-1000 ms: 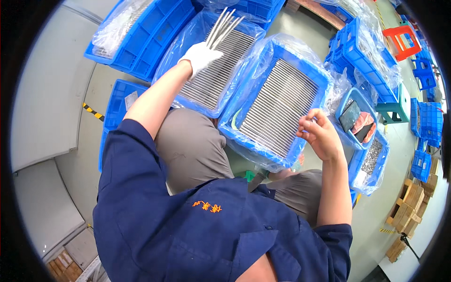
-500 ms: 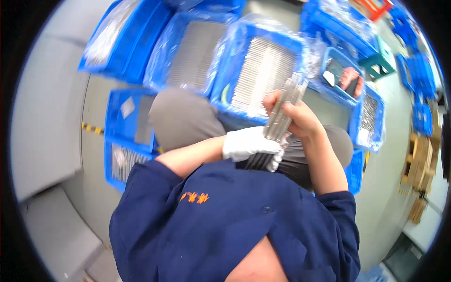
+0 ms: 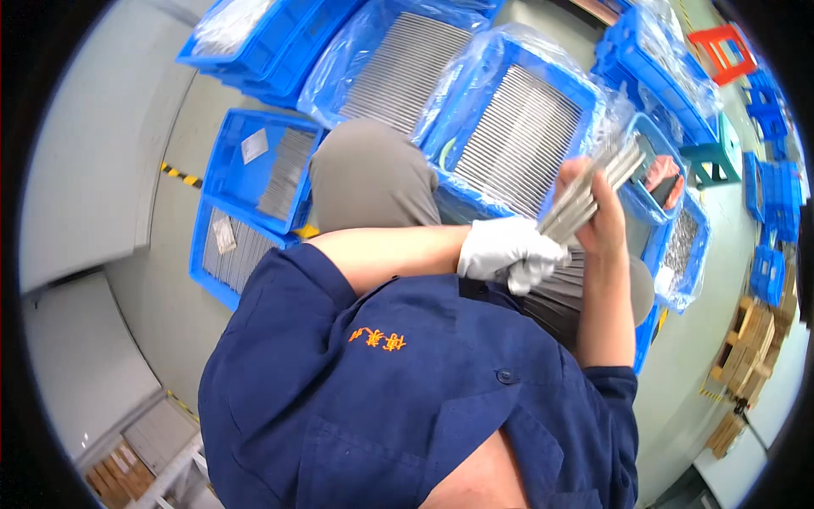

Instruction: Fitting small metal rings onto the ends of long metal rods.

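Note:
A bundle of thin silvery metal strips (image 3: 585, 192) slants up and to the right in front of my lap, its far ends slightly fanned and blurred. My right hand (image 3: 605, 216), bare, is closed around the bundle's middle, with the thumb on the near side. My left hand (image 3: 509, 251), in a white glove, is closed at the bundle's lower end; its fingers curl under the strips and partly hide them. Just beyond lies a blue crate (image 3: 585, 102) lined with clear plastic, filled with rows of similar metal strips (image 3: 521, 136).
Another lined crate of strips (image 3: 405, 72) stands to its left. Two blue crates (image 3: 222, 161) sit beside my left knee. At right are a small blue bin (image 3: 646, 206) holding a pink item, a crate of small metal parts (image 3: 681, 246), a green stool (image 3: 721, 153) and a red stool (image 3: 722, 53).
The view has turned, so the crates appear shifted. Both hands and the bundle now show further right, with the bundle tilted more to the right. Dark strip ends below the glove are no longer seen.

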Tool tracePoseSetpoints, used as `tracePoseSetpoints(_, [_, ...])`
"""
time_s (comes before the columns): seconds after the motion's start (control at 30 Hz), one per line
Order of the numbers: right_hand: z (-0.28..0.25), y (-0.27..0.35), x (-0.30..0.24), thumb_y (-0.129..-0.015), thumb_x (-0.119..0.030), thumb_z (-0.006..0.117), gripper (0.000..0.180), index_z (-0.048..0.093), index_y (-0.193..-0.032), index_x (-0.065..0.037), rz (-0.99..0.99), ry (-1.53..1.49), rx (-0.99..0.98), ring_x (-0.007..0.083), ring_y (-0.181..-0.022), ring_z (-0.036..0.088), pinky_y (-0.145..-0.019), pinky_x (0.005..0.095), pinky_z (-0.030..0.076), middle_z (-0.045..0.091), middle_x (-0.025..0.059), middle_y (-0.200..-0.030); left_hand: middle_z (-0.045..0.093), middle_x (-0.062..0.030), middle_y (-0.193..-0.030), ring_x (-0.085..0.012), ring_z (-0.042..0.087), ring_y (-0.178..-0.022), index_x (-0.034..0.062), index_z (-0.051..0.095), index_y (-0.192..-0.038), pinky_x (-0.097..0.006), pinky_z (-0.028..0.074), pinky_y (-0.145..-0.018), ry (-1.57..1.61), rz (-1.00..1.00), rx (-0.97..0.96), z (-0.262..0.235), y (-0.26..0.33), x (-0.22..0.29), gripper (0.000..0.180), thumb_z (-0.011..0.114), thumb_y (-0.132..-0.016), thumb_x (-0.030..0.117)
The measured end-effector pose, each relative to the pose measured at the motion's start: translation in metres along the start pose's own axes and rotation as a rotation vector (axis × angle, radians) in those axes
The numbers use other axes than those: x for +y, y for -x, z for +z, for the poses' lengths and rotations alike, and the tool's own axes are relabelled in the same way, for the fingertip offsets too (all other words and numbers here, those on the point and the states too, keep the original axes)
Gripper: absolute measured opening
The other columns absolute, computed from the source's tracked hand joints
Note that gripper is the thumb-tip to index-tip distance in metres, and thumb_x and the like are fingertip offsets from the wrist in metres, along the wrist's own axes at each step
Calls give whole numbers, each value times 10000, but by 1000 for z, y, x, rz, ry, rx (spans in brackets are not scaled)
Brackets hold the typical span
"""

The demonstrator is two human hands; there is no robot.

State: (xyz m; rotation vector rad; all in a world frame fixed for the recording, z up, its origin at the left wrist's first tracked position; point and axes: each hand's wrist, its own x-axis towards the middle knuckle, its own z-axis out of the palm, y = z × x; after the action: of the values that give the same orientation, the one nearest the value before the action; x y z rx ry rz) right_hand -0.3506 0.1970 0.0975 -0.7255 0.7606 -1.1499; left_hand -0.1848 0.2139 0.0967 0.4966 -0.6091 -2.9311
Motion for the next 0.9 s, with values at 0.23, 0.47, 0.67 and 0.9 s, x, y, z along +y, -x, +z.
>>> tracePoseSetpoints(0.23, [-36, -56, -68, -815, -245, 576, 305, 475, -1009, -34, -18, -159, 463, 107, -570, 422, -482, 207, 344, 450, 19, -692, 468, 36, -597, -67, 400, -517, 17, 577, -975, -216, 330, -479, -860, 275, 568, -20, 2, 100, 355, 441, -859, 324])
tracePoseSetpoints(0.47, [-31, -58, -43, -709, 122, 353, 431, 539, -1070, -24, 21, 629, 119, 148, -825, 528, -702, 258, 446, 570, 93, -967, 486, 17, -646, -49, 387, -509, 44, 537, -863, -187, 292, -443, -598, 353, 531, -52, -7, 111, 216, 522, -844, 258])
tracePoseSetpoints(0.67, [-32, -58, -45, -795, 2, 452, 303, 566, -1068, -60, 1, 1080, 184, 150, -683, 588, -653, 264, 464, 613, 85, -726, 473, 5, -583, -50, 360, -435, 11, 568, -786, -183, 268, -408, -549, 312, 529, -44, -8, 121, 170, 573, -790, 181])
tracePoseSetpoints(0.9, [-55, -64, -73, -889, -91, 424, 298, 446, -1166, 15, -345, -18, 254, 181, -918, 573, -818, 300, 471, 538, 136, -1091, 432, 20, -521, -43, 330, -412, 3, 573, -777, -185, 228, -394, -609, 280, 538, -44, -12, 125, 164, 567, -793, 167])
